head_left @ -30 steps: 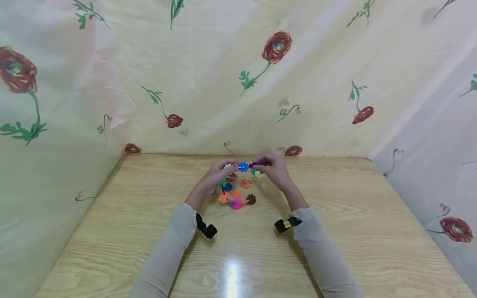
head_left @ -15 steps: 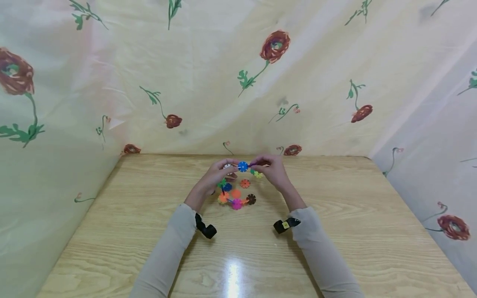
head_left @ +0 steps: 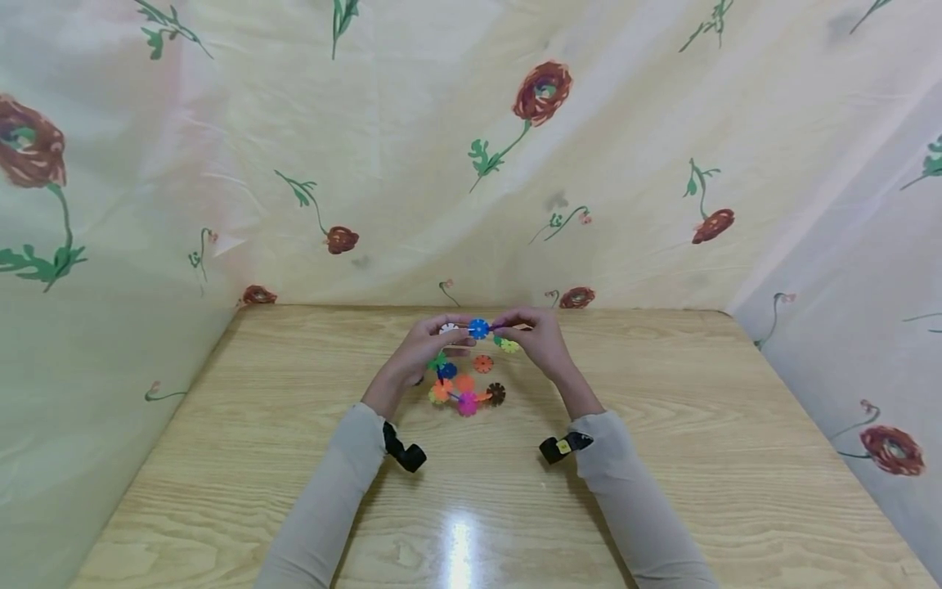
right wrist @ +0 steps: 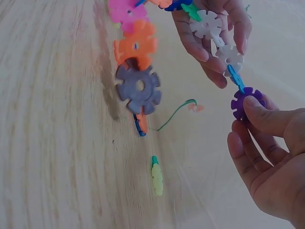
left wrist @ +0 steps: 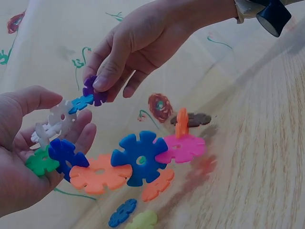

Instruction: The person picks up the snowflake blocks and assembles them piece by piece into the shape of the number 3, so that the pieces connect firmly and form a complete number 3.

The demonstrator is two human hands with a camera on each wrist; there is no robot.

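Observation:
My left hand (head_left: 421, 348) grips a chain of notched plastic snowflake discs near its white discs (left wrist: 63, 117). A light-blue disc (head_left: 478, 329) stands at this end of the chain, beyond my left fingertips. My right hand (head_left: 540, 339) pinches a purple snowflake disc (right wrist: 237, 106) between thumb and fingers, its edge meeting the light-blue disc. From the left hand the chain hangs through green (left wrist: 42, 161), dark-blue (left wrist: 66, 155), orange (left wrist: 100, 177), blue (left wrist: 139, 160) and pink (left wrist: 183, 147) discs to a brown one (head_left: 496, 394). My left fingers hide part of the white discs.
On the wooden table (head_left: 662, 442), a yellow-green disc (right wrist: 157, 180) joined to a green one lies beside my right hand. A loose-looking orange disc (head_left: 483, 363) lies between the hands. A flowered cloth (head_left: 412, 164) hangs behind the table.
My right hand has shifted slightly left, bringing the purple disc up against the light-blue disc. The purple disc now shows less from above. My left hand has barely moved.

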